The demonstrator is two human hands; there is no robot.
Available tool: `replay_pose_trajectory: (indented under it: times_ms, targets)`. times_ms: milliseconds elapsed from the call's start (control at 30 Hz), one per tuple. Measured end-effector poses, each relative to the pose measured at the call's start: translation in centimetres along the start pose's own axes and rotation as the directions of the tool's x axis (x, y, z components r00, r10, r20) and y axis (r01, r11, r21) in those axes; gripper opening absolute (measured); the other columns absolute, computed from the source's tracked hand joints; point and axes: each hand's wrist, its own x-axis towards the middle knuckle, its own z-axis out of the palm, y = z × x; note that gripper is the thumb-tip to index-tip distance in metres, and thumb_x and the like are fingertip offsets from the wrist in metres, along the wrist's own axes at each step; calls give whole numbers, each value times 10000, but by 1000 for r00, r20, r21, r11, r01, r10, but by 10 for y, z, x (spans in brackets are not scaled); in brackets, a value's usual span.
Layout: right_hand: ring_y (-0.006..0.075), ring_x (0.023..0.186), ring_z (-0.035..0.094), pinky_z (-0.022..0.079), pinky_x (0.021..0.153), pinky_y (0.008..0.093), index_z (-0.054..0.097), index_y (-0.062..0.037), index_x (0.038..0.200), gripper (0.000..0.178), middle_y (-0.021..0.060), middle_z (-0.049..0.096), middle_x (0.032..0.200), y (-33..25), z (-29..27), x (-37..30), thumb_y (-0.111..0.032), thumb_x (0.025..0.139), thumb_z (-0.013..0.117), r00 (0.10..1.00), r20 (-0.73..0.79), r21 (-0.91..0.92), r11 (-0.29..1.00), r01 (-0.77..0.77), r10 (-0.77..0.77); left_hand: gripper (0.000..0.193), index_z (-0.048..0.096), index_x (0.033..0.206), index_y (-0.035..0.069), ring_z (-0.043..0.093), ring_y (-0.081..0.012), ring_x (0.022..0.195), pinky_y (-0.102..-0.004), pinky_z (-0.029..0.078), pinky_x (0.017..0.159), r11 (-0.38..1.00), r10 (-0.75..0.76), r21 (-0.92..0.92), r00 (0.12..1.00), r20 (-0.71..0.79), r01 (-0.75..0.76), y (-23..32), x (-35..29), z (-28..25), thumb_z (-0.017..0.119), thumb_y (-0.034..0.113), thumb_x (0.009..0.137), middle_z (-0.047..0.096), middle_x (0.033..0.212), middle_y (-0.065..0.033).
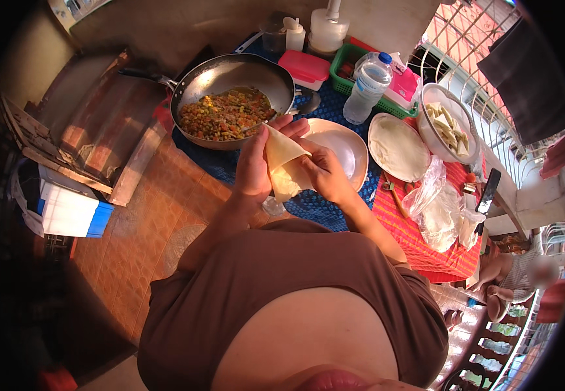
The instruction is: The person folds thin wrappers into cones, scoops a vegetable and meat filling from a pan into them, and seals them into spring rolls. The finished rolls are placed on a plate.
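I count one wide pan (pixel 191 83) at the back left of the worktop, with chopped, colourful filling (pixel 227 116) in it. Right of it are one pale plate (pixel 339 142), one plate of round, flat sheets (pixel 396 148), and one clear bowl (pixel 427 138) holding many pale folded pieces, too overlapped for me to number. Behind the plates I find one water bottle (pixel 367 92) with a blue cap, one pink-lidded box (pixel 304 69) and one green basket (pixel 342 79). The worktop wears two cloths: a blue one (pixel 315 212) and a red striped one (pixel 399 238).

I see two hands, both on one thin, pale wrapper (pixel 283 159), lifted in front of the pan and the pale plate. The left hand (pixel 254 163) is half open, fingers stretched away, the wrapper against its palm, thumb at its edge. The right hand (pixel 324 171) is nearly closed, thumb and fingers pinching the wrapper's right side.
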Motion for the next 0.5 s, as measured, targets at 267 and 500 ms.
replay_pose_trajectory:
  times_ms: [267,500]
  targets:
    - [122,725,599,476,678,278,612,-38,1095,359,78,630,748,-3,36,76,-323,1006,413,990,29,-324,938,-122,139,445,428,1288,-17,449,-327,1265,-421,342,1073,998,-14,-65,975,-222,-1,89,23,-63,258,294,1020,536,1278,-185]
    - [251,933,577,456,796,362,673,-108,1036,235,83,632,972,-9,63,123,-204,821,655,996,55,-929,362,76,-68,453,381,1326,-40,421,-323,1286,-454,331,1095,973,227,123,896,-381,-194,195,45,-143,252,258,1011,490,1324,-195]
